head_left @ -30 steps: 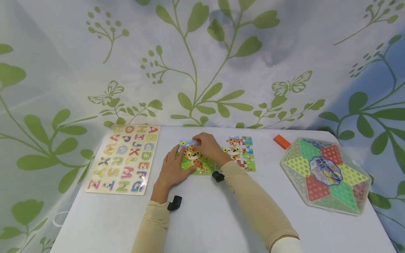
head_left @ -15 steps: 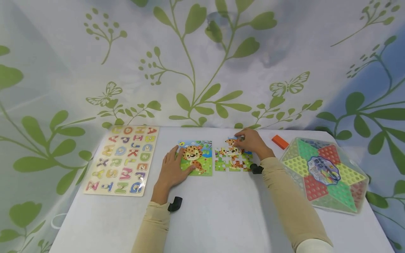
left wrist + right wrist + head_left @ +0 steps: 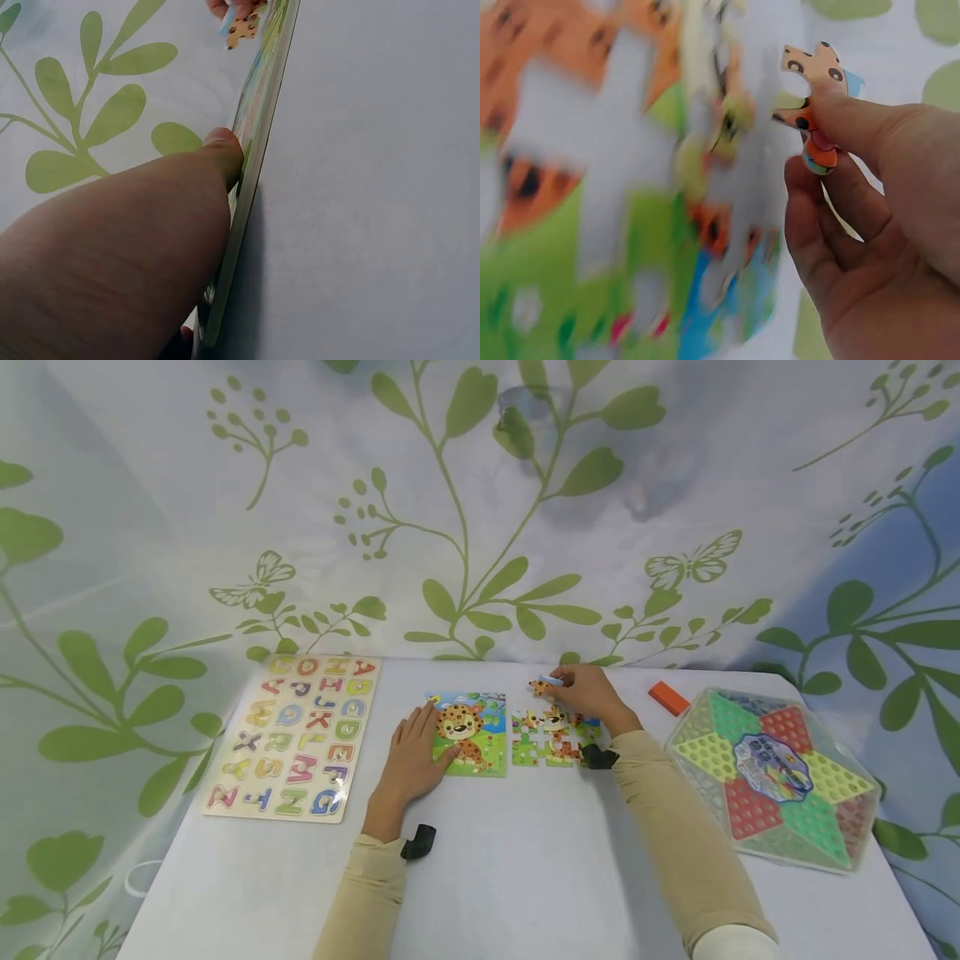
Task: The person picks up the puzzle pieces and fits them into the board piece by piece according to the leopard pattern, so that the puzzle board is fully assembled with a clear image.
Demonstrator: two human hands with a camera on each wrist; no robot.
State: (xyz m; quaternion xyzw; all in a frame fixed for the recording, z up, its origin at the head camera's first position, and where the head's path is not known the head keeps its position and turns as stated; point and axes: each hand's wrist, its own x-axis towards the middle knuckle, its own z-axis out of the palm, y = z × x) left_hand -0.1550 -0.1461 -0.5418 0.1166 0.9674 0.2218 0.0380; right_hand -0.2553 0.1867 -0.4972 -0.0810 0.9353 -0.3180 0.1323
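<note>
My left hand (image 3: 408, 762) lies along the left edge of a jigsaw board (image 3: 491, 764) with a leopard picture, its fingers straight. In the left wrist view the thumb (image 3: 223, 146) rests against the board's face near the edge. Right of the board, my right hand (image 3: 592, 695) pinches a spotted jigsaw piece (image 3: 539, 688) with some blue on it, raised above the loose pieces. The right wrist view shows this jigsaw piece (image 3: 799, 64) between thumb and fingers. Several loose jigsaw pieces (image 3: 557, 720) lie beneath the hand, partly spread with gaps; some are hidden by the wrist.
A wooden alphabet board (image 3: 292, 739) lies on the left. To the right are an orange block (image 3: 668, 698) and a hexagonal Chinese checkers box (image 3: 776, 777). A leaf-patterned curtain (image 3: 480, 527) rises behind the white table (image 3: 510, 877).
My right hand has moved right from the leopard board to the loose pieces and lifted a spotted piece from their far side. My left hand has stayed at the board's left edge.
</note>
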